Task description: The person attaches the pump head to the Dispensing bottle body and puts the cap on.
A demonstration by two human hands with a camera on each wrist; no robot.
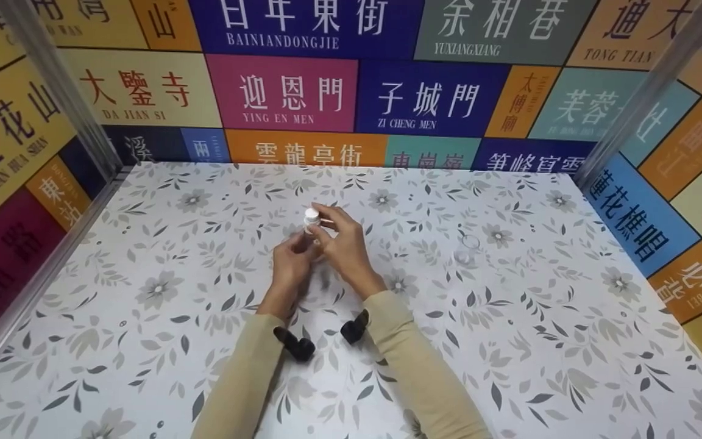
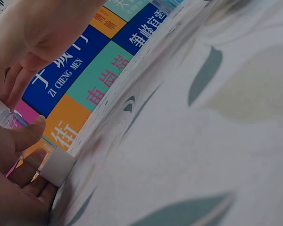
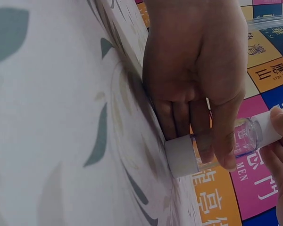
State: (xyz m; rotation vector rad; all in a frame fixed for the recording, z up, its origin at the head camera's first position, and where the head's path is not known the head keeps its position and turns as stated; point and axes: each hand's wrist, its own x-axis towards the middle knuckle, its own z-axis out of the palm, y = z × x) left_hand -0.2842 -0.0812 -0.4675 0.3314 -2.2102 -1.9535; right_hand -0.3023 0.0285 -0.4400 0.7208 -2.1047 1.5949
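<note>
Bottle [image 3: 245, 136], clear with white ends, appears to stand upright on the worktop [image 1: 528, 378], white base [image 3: 181, 156] down. Around its body the left hand [image 1: 290, 268] curls its fingers, closed on it, likely for steadiness. Atop the bottle, the right hand [image 1: 348, 244] pinches the white cap [image 3: 265, 129], presumably for separate control. Right of the bottle sits a clear round object [image 1: 464, 256] (too faint to name).

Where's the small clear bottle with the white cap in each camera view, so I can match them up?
Head: the bottle is left of centre, at mid-height.
Left wrist: lower left, its white lower end plainest.
Right wrist: right of centre, with its clear body between white ends.
Shared landmark: the orange sign panel bordering the pink panel.
</note>
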